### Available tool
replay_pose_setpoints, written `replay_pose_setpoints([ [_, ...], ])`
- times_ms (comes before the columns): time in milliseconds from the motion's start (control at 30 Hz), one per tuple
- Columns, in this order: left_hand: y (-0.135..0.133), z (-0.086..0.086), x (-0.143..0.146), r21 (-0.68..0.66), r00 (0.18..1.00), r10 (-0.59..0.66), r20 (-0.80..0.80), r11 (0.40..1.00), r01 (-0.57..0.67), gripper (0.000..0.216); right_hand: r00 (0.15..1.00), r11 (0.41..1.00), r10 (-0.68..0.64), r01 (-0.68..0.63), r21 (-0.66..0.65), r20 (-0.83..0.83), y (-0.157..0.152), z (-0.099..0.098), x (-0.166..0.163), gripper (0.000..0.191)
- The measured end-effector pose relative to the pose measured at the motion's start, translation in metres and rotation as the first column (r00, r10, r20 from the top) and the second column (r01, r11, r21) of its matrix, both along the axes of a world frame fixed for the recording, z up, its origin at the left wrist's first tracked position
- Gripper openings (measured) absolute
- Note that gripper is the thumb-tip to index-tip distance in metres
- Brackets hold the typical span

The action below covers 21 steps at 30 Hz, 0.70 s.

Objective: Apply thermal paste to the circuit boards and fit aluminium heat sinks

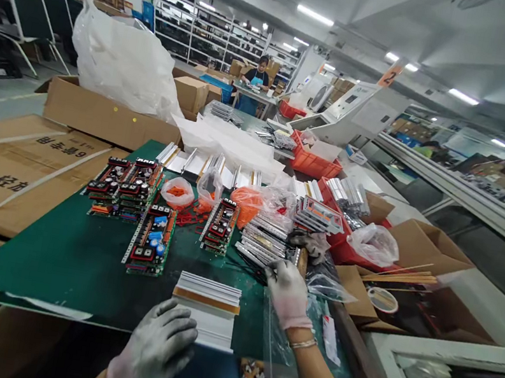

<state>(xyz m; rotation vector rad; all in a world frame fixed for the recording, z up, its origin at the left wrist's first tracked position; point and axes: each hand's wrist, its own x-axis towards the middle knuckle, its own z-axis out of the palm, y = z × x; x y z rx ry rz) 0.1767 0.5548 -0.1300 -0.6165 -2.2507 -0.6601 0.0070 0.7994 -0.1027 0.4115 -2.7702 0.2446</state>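
Aluminium plates (208,307) on green mat (75,263); cardboard boxes (9,167) beside; warehouse shelving (201,32) behind.

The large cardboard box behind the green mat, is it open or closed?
Open. The cardboard box has its flaps turned out, and a big white plastic bag bulges up out of its top.

Electronics assembly factory floor, circuit boards (150,240) and metal strips (264,239) lay ahead of the hands, storage racks (210,33) far beyond, cardboard cartons (100,115) around.
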Motion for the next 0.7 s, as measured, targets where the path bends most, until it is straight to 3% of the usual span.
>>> replay_pose_setpoints([
  [67,0.001,0.008,0.0,0.02,1.0,0.016,-0.023,1.0,-0.016,0.018,0.993,0.994,0.093,-0.097,-0.05,-0.074,-0.001,0.005,0.013,0.01],
  [133,0.002,0.017,0.001,0.041,0.997,0.046,-0.066,0.998,-0.044,0.016,0.955,0.951,0.277,-0.288,-0.114,-0.102,-0.009,0.009,0.036,0.013],
  [233,0.004,0.027,0.003,0.037,0.989,0.12,-0.085,0.992,-0.118,0.019,0.799,0.781,0.597,-0.598,-0.18,-0.063,-0.023,0.01,0.082,0.016],
  [300,0.006,0.029,0.005,0.017,0.989,0.142,-0.036,0.99,-0.141,0.019,0.714,0.687,0.696,-0.692,-0.221,-0.07,-0.027,0.008,0.108,0.017],
  [333,0.006,0.028,0.005,0.006,0.99,0.138,-0.006,0.99,-0.137,0.018,0.702,0.671,0.709,-0.7,-0.244,-0.065,-0.026,0.006,0.116,0.017],
  [433,0.006,0.021,0.007,0.001,0.992,0.124,0.012,0.992,-0.124,0.017,0.748,0.721,0.663,-0.644,-0.257,-0.014,-0.014,0.002,0.122,0.02],
  [533,0.004,0.011,0.007,0.019,0.989,0.147,-0.017,0.989,-0.147,0.012,0.797,0.787,0.603,-0.592,-0.172,0.015,0.004,-0.001,0.113,0.024],
  [700,0.004,-0.002,0.006,-0.053,0.999,0.037,0.023,0.998,-0.036,0.012,0.803,0.806,0.592,-0.592,-0.025,0.069,0.016,-0.001,0.098,0.046],
])
